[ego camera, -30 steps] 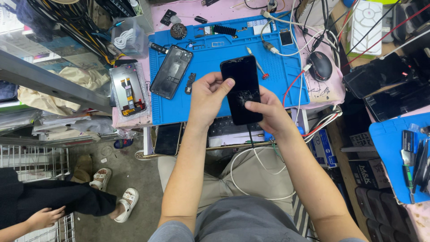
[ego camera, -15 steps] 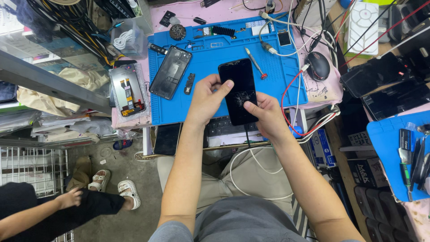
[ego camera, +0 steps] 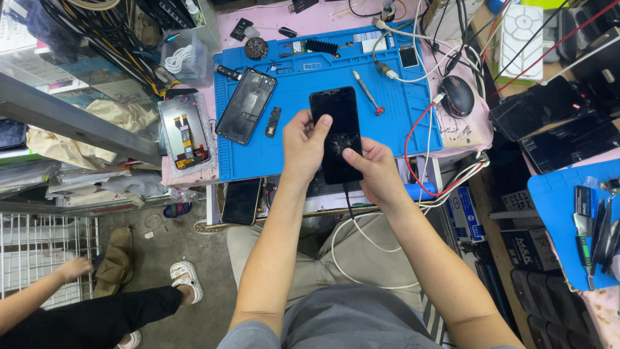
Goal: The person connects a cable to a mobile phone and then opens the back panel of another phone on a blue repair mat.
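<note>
Right thumb (ego camera: 349, 155) slid onto cracked phone (ego camera: 337, 129) screen

The black glass-fronted phone (ego camera: 337, 132) looks glossy, its glass cracked. The blue rubbery work mat (ego camera: 303, 81) is matt and smooth. The slim screwdriver's shaft (ego camera: 367, 92) is shiny metal.

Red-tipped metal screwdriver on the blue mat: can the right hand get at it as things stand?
Probably yes, once freed. The right hand now holds the cracked black phone; the red-tipped metal screwdriver lies uncovered on the blue mat just beyond.

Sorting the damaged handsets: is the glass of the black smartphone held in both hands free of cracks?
No, the black smartphone shows spidering cracks across its lower screen, beside the right hand's thumb.
</note>
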